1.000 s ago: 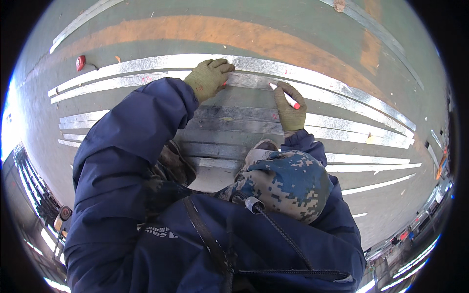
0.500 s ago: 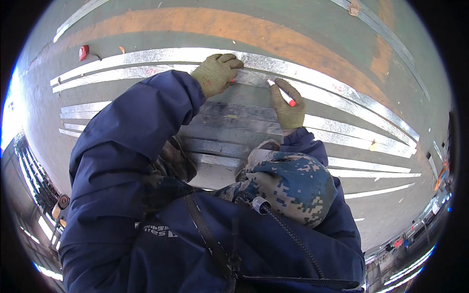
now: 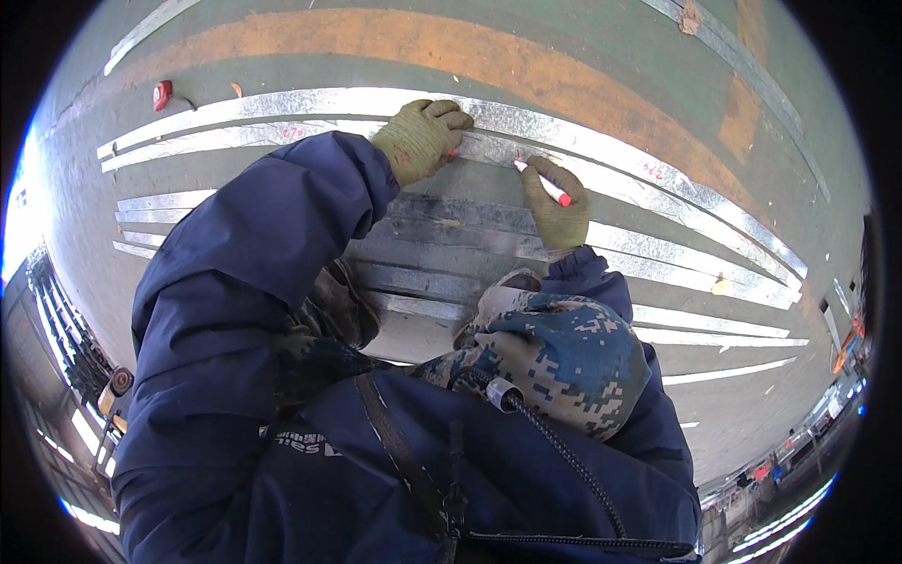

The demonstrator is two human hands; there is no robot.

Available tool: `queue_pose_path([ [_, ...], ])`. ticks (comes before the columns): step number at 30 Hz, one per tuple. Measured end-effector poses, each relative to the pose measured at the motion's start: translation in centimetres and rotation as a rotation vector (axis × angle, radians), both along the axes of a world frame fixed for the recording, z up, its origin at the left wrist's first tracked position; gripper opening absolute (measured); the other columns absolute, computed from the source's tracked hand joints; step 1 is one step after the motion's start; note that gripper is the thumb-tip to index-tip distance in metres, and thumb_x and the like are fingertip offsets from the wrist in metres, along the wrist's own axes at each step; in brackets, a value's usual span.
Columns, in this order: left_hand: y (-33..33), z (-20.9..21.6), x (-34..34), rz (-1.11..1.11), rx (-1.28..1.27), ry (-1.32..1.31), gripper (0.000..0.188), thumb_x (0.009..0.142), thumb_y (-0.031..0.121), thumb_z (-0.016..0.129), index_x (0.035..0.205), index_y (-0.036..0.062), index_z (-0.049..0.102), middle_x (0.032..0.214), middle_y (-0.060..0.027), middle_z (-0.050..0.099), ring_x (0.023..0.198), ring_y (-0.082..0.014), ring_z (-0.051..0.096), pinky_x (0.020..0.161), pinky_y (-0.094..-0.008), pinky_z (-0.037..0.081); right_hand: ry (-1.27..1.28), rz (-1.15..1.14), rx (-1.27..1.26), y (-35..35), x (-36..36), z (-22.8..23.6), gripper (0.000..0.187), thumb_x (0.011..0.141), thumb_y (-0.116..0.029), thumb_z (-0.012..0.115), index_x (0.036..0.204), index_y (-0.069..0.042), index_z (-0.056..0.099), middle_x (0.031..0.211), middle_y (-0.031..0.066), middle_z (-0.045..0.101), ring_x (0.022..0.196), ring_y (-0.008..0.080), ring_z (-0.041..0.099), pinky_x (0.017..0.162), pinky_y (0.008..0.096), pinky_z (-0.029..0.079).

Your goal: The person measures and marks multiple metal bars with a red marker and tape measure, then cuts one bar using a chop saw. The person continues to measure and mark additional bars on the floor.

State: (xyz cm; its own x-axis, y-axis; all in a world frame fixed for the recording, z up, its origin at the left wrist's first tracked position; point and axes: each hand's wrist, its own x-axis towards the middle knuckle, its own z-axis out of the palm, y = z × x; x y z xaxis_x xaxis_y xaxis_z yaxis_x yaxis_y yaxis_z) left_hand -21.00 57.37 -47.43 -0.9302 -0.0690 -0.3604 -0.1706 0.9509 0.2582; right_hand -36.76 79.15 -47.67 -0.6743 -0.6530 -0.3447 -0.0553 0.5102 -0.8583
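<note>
My right hand (image 3: 562, 209), in an olive glove, grips a white marker (image 3: 543, 178) with a red end. Its tip points up and left, onto a silvery metal strip (image 3: 490, 148), where a small red mark shows beside it. My left hand (image 3: 420, 141), also gloved, lies across this strip and the longer metal strip (image 3: 526, 119) behind it, fingers bent. A small red piece (image 3: 454, 153), perhaps the marker's cap, sticks out at its fingertips; most of it is hidden. Red handwriting marks both strips.
More metal strips (image 3: 451, 209) lie side by side on the green floor (image 3: 310, 80), between me and the marked ones. A red tape measure (image 3: 163, 95) rests at far left. A faded orange band (image 3: 423, 36) crosses the floor behind. Dark bars (image 3: 66, 324) are piled at left.
The marker and my right hand have shifted very slightly, with the tip moving a little down. My left hand stays nearly in place on the strips.
</note>
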Motion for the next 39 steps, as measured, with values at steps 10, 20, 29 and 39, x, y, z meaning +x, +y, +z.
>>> queue_pose_path([
  [10,0.1,-0.5,0.2,0.003,0.008,0.0,0.047,0.086,0.027,0.076,0.129,0.0133,0.065,0.149,0.0012,0.052,0.142,-0.0225,0.043,0.115,-0.041,0.039,-0.021,-0.109,-0.012,0.5,-0.5,0.1,0.027,0.092,-0.02,0.077,0.113,-0.003,0.076,0.114,0.0123,0.075,0.111,0.0213,0.07,0.099,0.0331,0.052],
  [20,0.2,-0.1,0.0,0.023,0.022,-0.044,0.045,0.087,0.026,0.075,0.129,0.0135,0.066,0.15,0.0014,0.052,0.143,-0.0216,0.043,0.116,-0.0404,0.039,0.021,-0.083,-0.008,0.2,-0.2,0.7,0.026,0.092,-0.019,0.078,0.111,-0.003,0.076,0.112,0.0125,0.075,0.109,0.0211,0.07,0.097,0.033,0.053],
  [29,0.2,0.3,-0.4,0.007,-0.012,-0.054,0.046,0.087,0.027,0.075,0.13,0.0133,0.065,0.15,0.0018,0.052,0.143,-0.0213,0.043,0.116,-0.0408,0.039,0.069,-0.122,-0.026,0.6,-0.5,-0.6,0.025,0.091,-0.018,0.077,0.109,-0.001,0.076,0.11,0.0135,0.075,0.107,0.022,0.071,0.095,0.0331,0.053],
  [39,0.2,0.2,-0.3,0.011,-0.005,-0.065,0.042,0.086,0.027,0.076,0.126,0.015,0.068,0.15,0.003,0.052,0.143,-0.021,0.042,0.116,-0.0407,0.038,0.021,-0.192,-0.039,1.4,-0.8,-0.6,0.026,0.091,-0.02,0.078,0.109,0.0,0.076,0.106,0.0116,0.076,0.103,0.0205,0.071,0.092,0.0337,0.054],
])
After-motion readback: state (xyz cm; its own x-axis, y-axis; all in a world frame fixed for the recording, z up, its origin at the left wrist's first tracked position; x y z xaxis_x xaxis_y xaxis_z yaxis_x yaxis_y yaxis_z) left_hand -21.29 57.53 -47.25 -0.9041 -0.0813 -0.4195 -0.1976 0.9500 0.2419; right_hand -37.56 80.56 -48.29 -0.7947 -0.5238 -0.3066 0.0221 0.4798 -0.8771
